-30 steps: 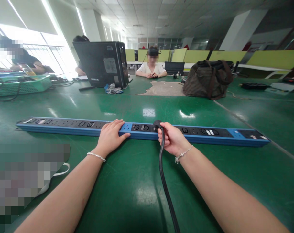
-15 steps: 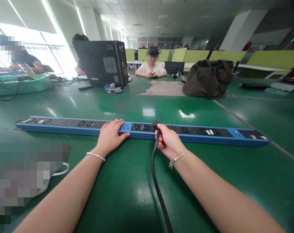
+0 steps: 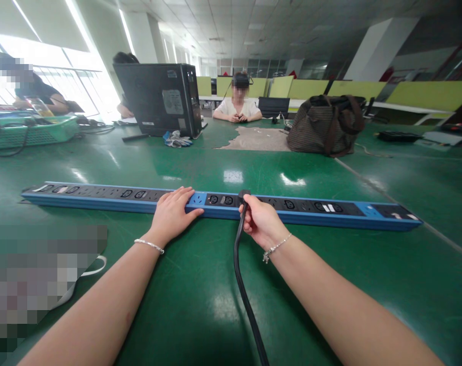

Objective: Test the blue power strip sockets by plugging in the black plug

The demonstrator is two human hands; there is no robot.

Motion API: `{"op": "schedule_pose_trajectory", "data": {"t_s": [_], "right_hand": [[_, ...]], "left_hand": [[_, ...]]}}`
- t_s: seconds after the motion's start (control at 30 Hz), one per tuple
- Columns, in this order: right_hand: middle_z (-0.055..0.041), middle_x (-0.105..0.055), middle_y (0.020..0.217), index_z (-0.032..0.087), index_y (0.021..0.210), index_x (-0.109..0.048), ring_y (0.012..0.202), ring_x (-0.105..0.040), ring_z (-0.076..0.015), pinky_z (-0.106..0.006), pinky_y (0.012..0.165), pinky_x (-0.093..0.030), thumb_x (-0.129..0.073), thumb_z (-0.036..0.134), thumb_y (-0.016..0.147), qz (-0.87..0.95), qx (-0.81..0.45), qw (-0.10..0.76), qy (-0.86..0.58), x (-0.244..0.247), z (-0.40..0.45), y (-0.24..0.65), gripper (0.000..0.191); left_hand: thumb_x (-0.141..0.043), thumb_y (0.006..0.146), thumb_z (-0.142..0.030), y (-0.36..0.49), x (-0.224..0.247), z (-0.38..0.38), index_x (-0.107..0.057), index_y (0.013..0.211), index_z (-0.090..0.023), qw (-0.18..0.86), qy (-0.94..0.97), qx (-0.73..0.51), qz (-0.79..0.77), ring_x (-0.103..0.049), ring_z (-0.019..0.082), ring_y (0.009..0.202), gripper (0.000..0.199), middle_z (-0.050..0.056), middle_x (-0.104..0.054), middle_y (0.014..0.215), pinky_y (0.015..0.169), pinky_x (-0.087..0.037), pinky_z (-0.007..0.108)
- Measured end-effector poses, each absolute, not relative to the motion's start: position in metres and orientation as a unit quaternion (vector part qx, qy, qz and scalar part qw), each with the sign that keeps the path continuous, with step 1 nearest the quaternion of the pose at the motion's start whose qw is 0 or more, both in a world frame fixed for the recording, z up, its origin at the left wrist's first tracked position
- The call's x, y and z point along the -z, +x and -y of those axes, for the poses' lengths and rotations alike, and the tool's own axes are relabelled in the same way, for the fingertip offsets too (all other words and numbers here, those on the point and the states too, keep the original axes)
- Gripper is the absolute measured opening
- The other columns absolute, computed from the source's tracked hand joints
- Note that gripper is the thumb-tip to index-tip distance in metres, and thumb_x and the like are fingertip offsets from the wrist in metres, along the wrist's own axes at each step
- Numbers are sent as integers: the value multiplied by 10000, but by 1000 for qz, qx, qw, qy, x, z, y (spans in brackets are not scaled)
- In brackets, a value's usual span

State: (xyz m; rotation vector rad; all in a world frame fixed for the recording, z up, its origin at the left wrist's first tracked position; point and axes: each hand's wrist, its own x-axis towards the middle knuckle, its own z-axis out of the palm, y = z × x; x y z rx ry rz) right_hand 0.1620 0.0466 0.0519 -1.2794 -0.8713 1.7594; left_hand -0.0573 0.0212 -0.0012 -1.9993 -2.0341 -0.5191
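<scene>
A long blue power strip [image 3: 310, 217] with black socket panels lies crosswise on the green table. My left hand [image 3: 173, 211] rests flat on it, left of a blue socket block [image 3: 197, 199], with fingers stretched and thumb along the front edge. Just right of the strip's middle, my right hand [image 3: 262, 218] grips a black power plug [image 3: 244, 194] between thumb and fingers. The plug sits at a socket; how deep it is in, I cannot tell. Its thick black cable [image 3: 240, 277] hangs from the hand toward the near table edge.
A black computer case [image 3: 158, 99] stands at the back left, with gloves [image 3: 177, 139] by it. Further left is a green basket [image 3: 36, 133] holding cables. A brown bag [image 3: 324, 124] stands back right. Across the table sits a person [image 3: 237, 104]; others are at the left.
My right hand and the plug have shifted very slightly left and sit a touch lower against the strip. The cable has swung a little left. My left hand stays in place.
</scene>
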Motion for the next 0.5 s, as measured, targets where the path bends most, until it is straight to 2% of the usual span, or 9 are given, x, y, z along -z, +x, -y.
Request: {"op": "schedule_pose_trajectory", "data": {"t_s": [0.5], "right_hand": [[67, -355, 320, 158, 582, -508, 249, -366, -63, -155, 273, -254, -396, 305, 920, 347, -682, 381, -518, -47, -51, 167, 386]], "left_hand": [[-469, 829, -558, -58, 2, -21, -508, 1300, -201, 116, -680, 172, 703, -434, 241, 1312, 592, 83, -530, 1381, 1087, -301, 431]]}}
